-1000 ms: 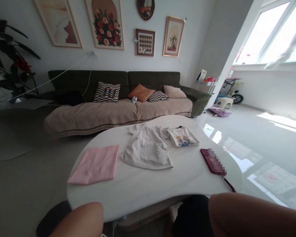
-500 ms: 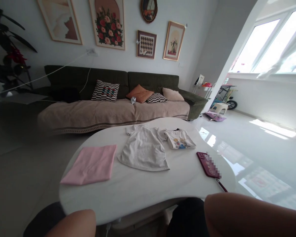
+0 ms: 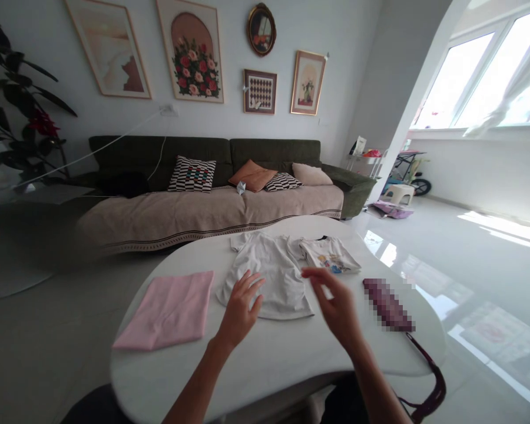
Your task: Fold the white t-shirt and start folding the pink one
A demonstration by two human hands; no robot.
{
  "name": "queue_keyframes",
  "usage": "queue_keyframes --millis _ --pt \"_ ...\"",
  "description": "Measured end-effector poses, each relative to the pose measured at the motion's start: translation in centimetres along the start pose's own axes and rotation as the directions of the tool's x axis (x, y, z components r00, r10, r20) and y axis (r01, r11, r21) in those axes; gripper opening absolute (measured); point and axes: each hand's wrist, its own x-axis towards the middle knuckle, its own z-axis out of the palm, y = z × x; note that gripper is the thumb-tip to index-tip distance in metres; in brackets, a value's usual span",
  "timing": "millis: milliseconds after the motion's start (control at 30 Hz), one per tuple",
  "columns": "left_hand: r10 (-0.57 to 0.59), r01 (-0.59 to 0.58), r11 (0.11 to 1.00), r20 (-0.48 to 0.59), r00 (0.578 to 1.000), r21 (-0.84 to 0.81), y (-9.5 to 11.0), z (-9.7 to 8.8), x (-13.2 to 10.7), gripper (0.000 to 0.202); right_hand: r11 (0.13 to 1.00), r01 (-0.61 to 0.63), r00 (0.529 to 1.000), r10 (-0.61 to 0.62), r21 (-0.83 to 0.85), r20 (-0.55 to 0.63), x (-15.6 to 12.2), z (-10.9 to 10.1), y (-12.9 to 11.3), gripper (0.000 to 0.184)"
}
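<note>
A white T-shirt (image 3: 271, 268) lies spread flat in the middle of a white oval table (image 3: 256, 347). My left hand (image 3: 242, 306) hovers over its near left hem with fingers spread and nothing in it. My right hand (image 3: 335, 306) is raised just right of the shirt's near corner, fingers loosely apart and empty. A folded printed white shirt (image 3: 329, 254) lies to the right of the spread one. A folded pink cloth (image 3: 170, 309) lies on the left side of the table.
A dark red flat case (image 3: 388, 303) with a strap hanging over the edge lies on the table's right. Behind the table stands a long green sofa (image 3: 212, 194) with cushions. A potted plant (image 3: 22, 129) is at far left; glossy floor extends right.
Both hands have come up from below the table edge and now reach over the table toward the spread white shirt. The view has shifted slightly.
</note>
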Motion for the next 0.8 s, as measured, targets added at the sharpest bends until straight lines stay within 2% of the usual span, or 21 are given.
queue_keyframes --millis 33,67,133,167,200,267,333,433,533,600,667,733,800 --pt "-0.103 0.093 0.991 0.103 0.989 0.091 -1.6 0.7 -0.2 0.04 0.997 -0.027 0.995 0.034 -0.068 0.093 -0.9 0.6 1.4 0.023" --pt "-0.24 0.199 0.957 0.193 0.951 0.209 -3.3 1.4 -0.6 0.046 0.984 -0.065 0.977 0.097 -0.166 0.191 -2.0 1.2 2.8 0.026" --pt "-0.481 0.346 0.836 0.265 0.836 0.427 -6.7 2.4 -1.7 0.053 0.916 -0.133 0.913 0.262 -0.378 0.313 -4.3 2.4 5.7 0.036" --pt "-0.522 0.363 0.804 0.265 0.811 0.471 -8.0 2.7 -2.2 0.052 0.877 -0.159 0.888 0.328 -0.454 0.322 -5.3 2.8 6.9 0.038" --pt "-0.528 0.358 0.794 0.264 0.808 0.491 -9.1 2.8 -2.6 0.049 0.85 -0.181 0.875 0.369 -0.494 0.313 -6.2 3.2 7.9 0.037" --pt "-0.493 0.327 0.807 0.255 0.832 0.492 -10.2 2.7 -3.2 0.044 0.831 -0.205 0.87 0.396 -0.516 0.292 -7.2 3.6 8.9 0.032" --pt "-0.483 0.318 0.802 0.238 0.843 0.505 -10.1 2.3 -3.4 0.039 0.825 -0.208 0.863 0.408 -0.526 0.299 -7.6 3.6 9.2 0.03" --pt "-0.485 0.317 0.788 0.215 0.848 0.527 -8.6 2.0 -4.2 0.027 0.825 -0.203 0.849 0.417 -0.527 0.326 -8.1 2.6 9.1 0.026" --pt "-0.486 0.331 0.787 0.194 0.852 0.52 -6.6 1.8 -6.5 0.022 0.795 -0.209 0.835 0.448 -0.57 0.318 -9.2 0.5 9.7 0.027" --pt "-0.501 0.364 0.809 0.22 0.837 0.461 -5.3 1.6 -8.9 0.028 0.76 -0.219 0.823 0.48 -0.612 0.302 -10.1 -1.4 10.4 0.029" --pt "-0.523 0.408 0.835 0.302 0.797 0.369 -4.1 1.1 -11.4 0.034 0.714 -0.238 0.81 0.52 -0.658 0.271 -10.6 -3.4 11.1 0.03" --pt "-0.532 0.445 0.846 0.437 0.725 0.292 -3.2 0.5 -13.3 0.033 0.67 -0.239 0.786 0.559 -0.703 0.265 -10.5 -4.9 11.0 0.033" --pt "-0.521 0.476 0.847 0.545 0.656 0.237 -2.5 0.1 -13.8 0.031 0.65 -0.205 0.765 0.573 -0.732 0.294 -9.6 -5.2 9.8 0.034"
